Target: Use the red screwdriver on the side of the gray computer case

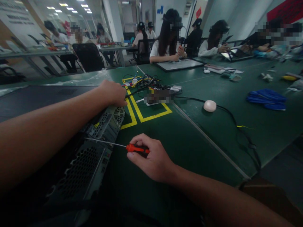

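Green table [189, 135]: work surface, shared; other people sit at its far side, well beyond the case.

Computer case [94, 157]: lies flat on the table at the person's left, perforated rear panel turned toward the right hand, round fan grille [119, 114] at the panel's far end. This is the landmark for the notes below.

Left hand [113, 93]: arm reaches across the case top, palm down on the far corner, above the fan grille. Fingers bend over the edge; cannot tell whether they clamp or only rest.

Right hand [153, 160]: just right of the case, low over the table, wrist straight, forearm coming in from the lower right. Fingers and thumb are closed around the red handle of the screwdriver [131, 148].

Screwdriver: long axis nearly level, running right to left, handle away from the case and thin shaft pointed at the rear panel. The tip sits at or just on the panel, below the fan grille (contact too fine to confirm). The right hand is the nearer one to that spot.

Beyond the case: yellow floor-tape outline [142, 116], a cable tangle [146, 82]; to its right, a white puck [210, 106].
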The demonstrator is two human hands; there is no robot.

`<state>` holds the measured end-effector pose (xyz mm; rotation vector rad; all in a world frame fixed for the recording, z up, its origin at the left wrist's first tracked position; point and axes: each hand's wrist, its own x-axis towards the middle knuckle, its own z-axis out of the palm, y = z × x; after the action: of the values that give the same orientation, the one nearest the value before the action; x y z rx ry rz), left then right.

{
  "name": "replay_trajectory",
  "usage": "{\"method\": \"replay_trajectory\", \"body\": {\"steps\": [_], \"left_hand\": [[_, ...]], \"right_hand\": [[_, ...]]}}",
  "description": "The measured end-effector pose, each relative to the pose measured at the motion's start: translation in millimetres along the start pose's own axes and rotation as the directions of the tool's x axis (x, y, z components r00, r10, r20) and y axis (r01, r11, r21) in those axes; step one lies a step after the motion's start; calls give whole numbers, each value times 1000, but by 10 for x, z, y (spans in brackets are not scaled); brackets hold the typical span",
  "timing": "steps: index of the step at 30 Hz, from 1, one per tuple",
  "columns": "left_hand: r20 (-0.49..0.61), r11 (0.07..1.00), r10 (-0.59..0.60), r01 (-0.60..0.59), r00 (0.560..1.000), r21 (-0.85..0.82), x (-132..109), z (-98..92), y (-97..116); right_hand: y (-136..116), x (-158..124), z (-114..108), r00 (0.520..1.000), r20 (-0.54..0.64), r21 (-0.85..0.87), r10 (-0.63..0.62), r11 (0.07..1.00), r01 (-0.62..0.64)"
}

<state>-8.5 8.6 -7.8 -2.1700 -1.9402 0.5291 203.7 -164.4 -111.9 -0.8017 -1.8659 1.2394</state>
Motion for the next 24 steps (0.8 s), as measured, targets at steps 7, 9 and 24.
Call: {"method": "replay_trajectory", "body": {"steps": [7, 9, 24], "left_hand": [[5, 995, 1, -1, 1000, 100, -50, -33, 29], [9, 996, -6, 5, 1000, 85, -65, -47, 38], [11, 998, 0, -1, 1000, 64, -157, -115, 86]], "right_hand": [[12, 2, 0, 1000, 0, -5, -2, 1000, 2], [11, 6, 2, 1000, -5, -7, -3, 1000, 3], [70, 2, 10, 1000, -23, -23, -5, 1000, 4]]}}
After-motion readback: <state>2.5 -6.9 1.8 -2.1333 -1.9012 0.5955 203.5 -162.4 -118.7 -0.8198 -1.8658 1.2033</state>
